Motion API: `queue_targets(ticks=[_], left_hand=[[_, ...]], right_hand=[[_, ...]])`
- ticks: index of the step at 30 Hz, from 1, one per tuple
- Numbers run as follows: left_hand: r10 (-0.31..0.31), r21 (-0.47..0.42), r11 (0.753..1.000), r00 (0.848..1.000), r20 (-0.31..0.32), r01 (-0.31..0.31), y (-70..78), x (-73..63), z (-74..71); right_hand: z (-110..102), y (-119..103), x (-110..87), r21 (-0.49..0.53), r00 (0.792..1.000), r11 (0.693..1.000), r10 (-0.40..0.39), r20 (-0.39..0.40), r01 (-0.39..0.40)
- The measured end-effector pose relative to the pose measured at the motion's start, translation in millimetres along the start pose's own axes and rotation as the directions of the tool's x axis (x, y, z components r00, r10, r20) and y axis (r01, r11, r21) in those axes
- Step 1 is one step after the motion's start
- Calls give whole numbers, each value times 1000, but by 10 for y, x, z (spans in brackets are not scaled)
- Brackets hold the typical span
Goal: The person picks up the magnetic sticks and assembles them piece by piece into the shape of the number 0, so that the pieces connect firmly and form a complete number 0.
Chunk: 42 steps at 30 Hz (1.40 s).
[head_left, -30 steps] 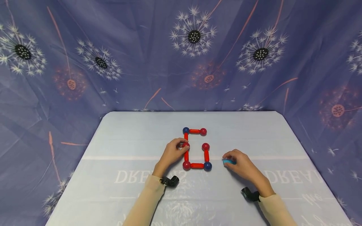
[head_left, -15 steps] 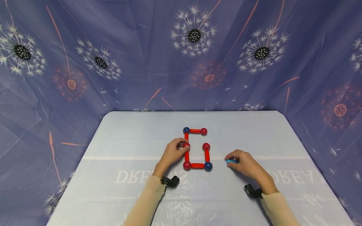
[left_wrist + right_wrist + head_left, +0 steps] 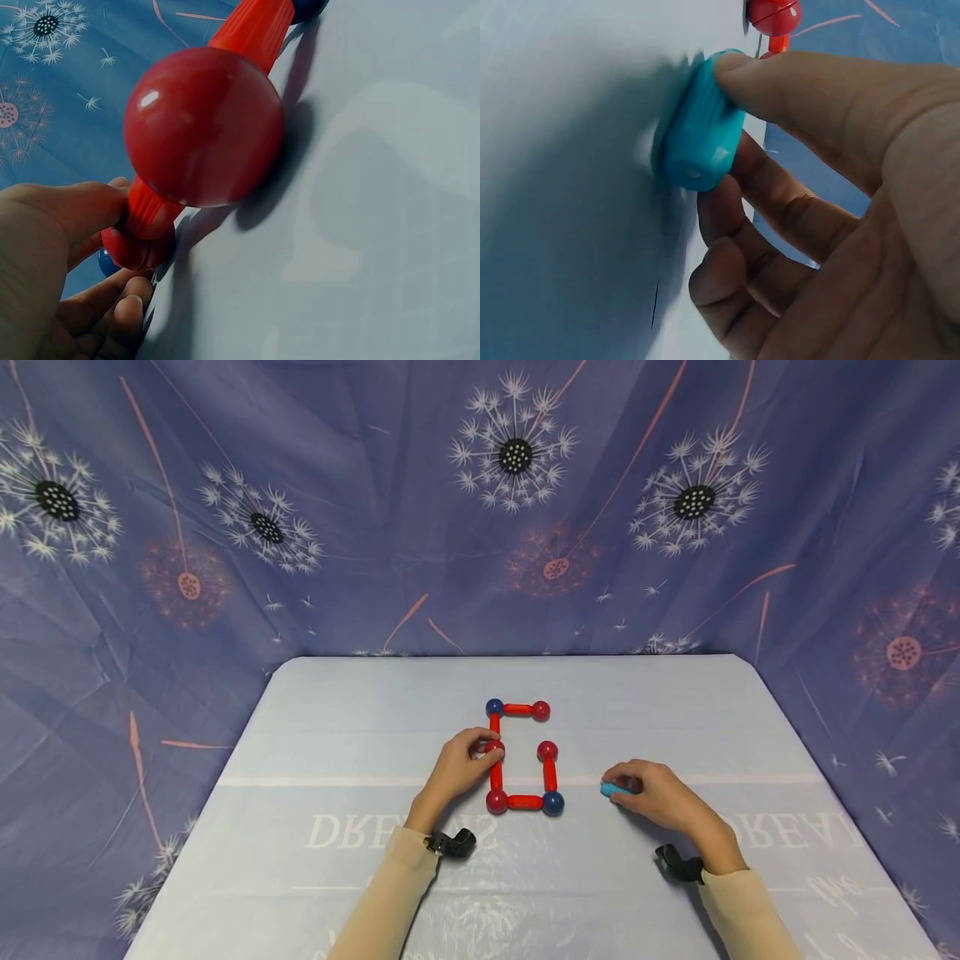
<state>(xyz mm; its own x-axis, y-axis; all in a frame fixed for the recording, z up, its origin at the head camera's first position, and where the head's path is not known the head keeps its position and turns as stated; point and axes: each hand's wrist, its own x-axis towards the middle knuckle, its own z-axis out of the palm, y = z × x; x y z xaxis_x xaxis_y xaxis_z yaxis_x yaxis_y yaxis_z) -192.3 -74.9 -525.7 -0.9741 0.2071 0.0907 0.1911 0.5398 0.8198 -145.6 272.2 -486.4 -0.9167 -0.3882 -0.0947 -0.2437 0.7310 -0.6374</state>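
Red rods and red and blue balls are joined on the table into an outline like a figure 6, with a gap at the upper right. My left hand (image 3: 459, 762) pinches the red ball (image 3: 135, 247) midway along its left side, thumb over the near side and fingers behind. Below it, a red corner ball (image 3: 202, 127) looms large in the left wrist view. My right hand (image 3: 651, 793) holds a short turquoise rod (image 3: 701, 127) close over the table, to the right of the outline. The thumb lies on its upper end and the fingers curl beneath.
A blue ball (image 3: 494, 707) and a red ball (image 3: 541, 710) end the top rod (image 3: 517, 710). Another red ball (image 3: 547, 750) tops the right-hand upright, above a blue corner ball (image 3: 552, 802). A patterned blue cloth (image 3: 420, 527) hangs behind the white-covered table (image 3: 360, 693).
My right hand has slid a little to the right with the turquoise rod, away from the outline. My left hand stays on the same red ball.
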Motion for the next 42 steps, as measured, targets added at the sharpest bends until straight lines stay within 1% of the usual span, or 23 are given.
queue_targets(ticks=[4,7,11,13,16,21,26,32,42], left_hand=[[4,0,1000,1000,4,-4,-2,2,6],[10,0,1000,1000,5,-10,5,4,3],[33,-6,999,999,-9,-33,11,-1,-8],[36,-12,999,999,-14,-37,13,-4,-12],[27,-23,999,1000,-13,-27,16,-6,-16],[23,-27,999,1000,-16,-23,4,-8,-14],[26,-29,999,1000,-5,-26,5,-5,-17],[34,-36,999,999,-2,-34,15,-5,-17],[25,-27,999,1000,-16,-26,-17,2,-2]], right_hand=[[-2,21,54,31,1000,1000,-2,-26,2],[1,23,109,58,1000,998,6,-29,-4],[-11,13,198,53,999,998,-15,-37,17],[-26,-1,257,50,998,998,-35,-53,37],[-55,-24,360,65,994,996,-61,-87,67],[-57,-67,559,140,987,986,-71,-141,91],[16,-91,721,190,983,976,-71,-171,104],[59,-119,818,236,979,965,-70,-192,115],[102,-183,933,289,956,945,-67,-285,153]])
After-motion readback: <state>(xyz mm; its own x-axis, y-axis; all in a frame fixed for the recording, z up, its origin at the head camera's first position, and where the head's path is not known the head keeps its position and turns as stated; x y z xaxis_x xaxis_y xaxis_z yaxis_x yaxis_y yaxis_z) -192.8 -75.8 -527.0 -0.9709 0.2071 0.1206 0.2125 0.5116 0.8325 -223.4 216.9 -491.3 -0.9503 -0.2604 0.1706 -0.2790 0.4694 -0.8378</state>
